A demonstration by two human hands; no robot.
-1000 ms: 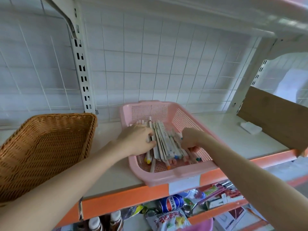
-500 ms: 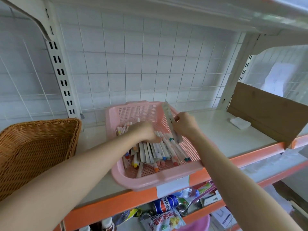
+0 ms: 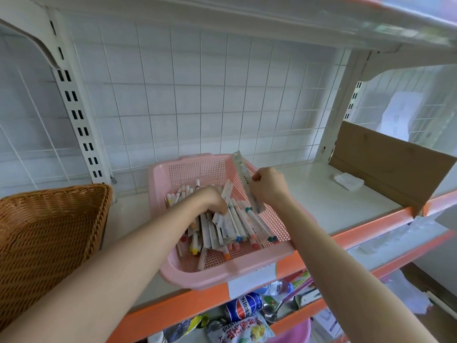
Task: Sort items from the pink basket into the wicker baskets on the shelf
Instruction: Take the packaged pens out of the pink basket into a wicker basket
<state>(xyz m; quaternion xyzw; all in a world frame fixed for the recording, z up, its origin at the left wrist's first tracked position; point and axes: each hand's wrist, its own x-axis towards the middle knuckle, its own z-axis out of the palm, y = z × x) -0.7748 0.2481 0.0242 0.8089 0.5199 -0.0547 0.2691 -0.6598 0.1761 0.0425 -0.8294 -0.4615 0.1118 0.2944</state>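
Slip risk: the right hand [image 3: 268, 188] pinches the ruler [image 3: 243, 169] mid-length, so it could swing and catch the pink basket [image 3: 222, 276] wall.
Spill risk: the basket overhangs the shelf edge.
Left hand [image 3: 210, 199]: curled into the pens [image 3: 247, 226]; whether it grips any I cannot tell.
Wicker basket [image 3: 49, 231]: well left of the ruler.

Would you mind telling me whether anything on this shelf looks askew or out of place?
Yes: the pink basket sits turned at an angle, its front rim jutting past the shelf's orange edge. The markers inside lie in a jumbled heap.
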